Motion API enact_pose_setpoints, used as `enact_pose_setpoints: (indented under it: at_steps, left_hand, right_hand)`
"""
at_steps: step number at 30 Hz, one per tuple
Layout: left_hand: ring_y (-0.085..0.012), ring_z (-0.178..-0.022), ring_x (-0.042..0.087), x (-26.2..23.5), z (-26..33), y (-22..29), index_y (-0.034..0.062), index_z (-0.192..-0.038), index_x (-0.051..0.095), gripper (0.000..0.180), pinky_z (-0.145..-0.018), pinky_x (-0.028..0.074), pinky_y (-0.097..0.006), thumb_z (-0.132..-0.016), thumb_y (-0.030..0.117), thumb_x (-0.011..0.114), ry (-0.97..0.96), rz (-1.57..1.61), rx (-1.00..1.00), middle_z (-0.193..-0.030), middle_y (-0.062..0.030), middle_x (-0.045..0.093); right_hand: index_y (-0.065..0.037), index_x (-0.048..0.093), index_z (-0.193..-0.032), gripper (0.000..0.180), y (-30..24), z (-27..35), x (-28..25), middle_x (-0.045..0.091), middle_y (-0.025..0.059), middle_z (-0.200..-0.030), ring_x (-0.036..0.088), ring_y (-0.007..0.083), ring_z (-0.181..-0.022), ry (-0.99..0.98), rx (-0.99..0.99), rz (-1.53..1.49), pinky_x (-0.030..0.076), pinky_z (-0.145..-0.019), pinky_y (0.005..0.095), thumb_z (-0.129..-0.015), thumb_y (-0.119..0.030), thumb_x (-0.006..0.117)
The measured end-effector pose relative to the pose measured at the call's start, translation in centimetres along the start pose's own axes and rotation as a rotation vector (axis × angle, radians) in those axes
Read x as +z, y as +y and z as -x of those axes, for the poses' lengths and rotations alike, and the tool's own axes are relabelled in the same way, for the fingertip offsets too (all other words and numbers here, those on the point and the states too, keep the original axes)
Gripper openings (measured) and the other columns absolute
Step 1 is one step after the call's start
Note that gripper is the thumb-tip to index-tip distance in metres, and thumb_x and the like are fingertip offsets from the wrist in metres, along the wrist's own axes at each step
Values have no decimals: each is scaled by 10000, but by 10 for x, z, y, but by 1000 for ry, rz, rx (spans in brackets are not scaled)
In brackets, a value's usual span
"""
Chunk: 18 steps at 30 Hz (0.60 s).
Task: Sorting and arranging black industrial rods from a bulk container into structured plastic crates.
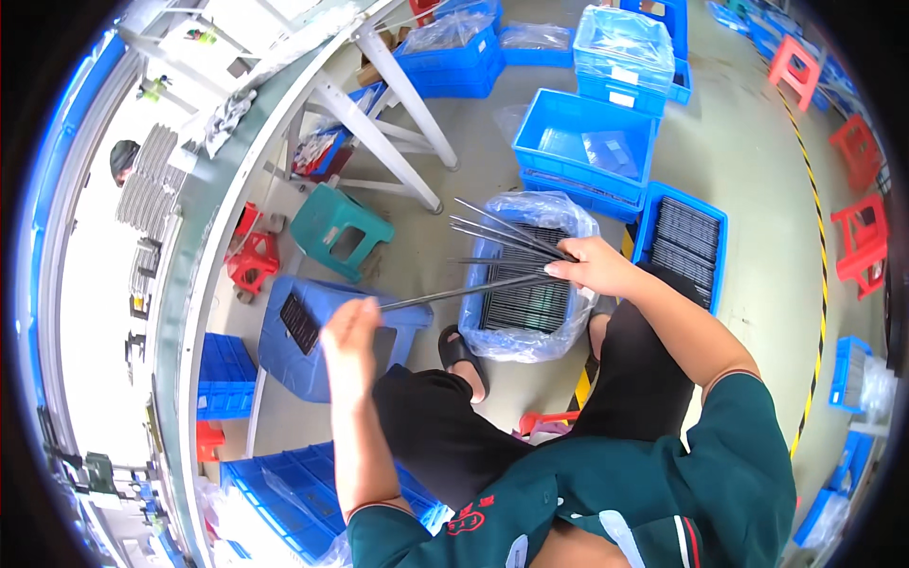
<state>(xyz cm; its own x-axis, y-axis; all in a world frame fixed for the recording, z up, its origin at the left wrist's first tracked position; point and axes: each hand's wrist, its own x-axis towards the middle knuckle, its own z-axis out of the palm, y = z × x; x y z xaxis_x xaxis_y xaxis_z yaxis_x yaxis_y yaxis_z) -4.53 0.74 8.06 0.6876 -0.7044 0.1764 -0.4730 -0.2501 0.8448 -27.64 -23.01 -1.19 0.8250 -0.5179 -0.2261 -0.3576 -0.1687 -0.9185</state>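
Observation:
My right hand [597, 268] is closed on the right ends of several thin dark plates [502, 234], seen nearly edge-on and fanned out to the left. The lowest plate [464, 290] reaches across to my left hand [350, 336], whose fingers pinch its other end. Under the plates is a blue crate lined with clear plastic [585, 317], filled with tight rows of similar dark pieces [521, 308]. Left of my left hand, a dark rectangular piece [300, 324] lies on a blue plastic surface [284, 369].
To the right stands another blue crate [721, 246] of dark pieces. Ahead are stacked blue bins [530, 142]. A green stool [341, 227] and a long workbench [213, 275] are on the left. Red stools [862, 241] stand at the far right, past a striped floor line [822, 284].

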Motion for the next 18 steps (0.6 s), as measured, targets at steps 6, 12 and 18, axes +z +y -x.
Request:
enact_pose_setpoints:
  at_steps: [6, 12, 18]
  left_hand:
    - [-50, -420, 293, -100, -23, 5, 15, -727, 528, 256, -379, 203, -216, -897, 205, 547, 206, 573, -228, -534, 36, 376]
    - [-81, -463, 299, -109, -53, 5, 33, -798, 547, 283, -411, 236, -224, -904, 295, 534, 190, 1018, -360, -562, 33, 345]
    - [-81, -458, 287, -111, -94, 11, 45, -823, 553, 280, -404, 234, -237, -928, 292, 474, 366, 1115, -334, -566, 38, 336]
  right_hand:
    - [-8, 559, -757, 318, 1, -11, 6, 529, 62, -564, 520, 136, -504, 104, -33, 1, 408, -490, 301, -840, -309, 618]
    - [-24, 545, -732, 302, 9, -2, 5, 534, 54, -555, 517, 135, -482, 139, -13, -88, 409, -470, 297, -831, -296, 627]
    - [-11, 528, -701, 297, 4, -7, 14, 522, 43, -536, 502, 117, -486, 92, -5, -144, 386, -463, 289, -831, -258, 631]
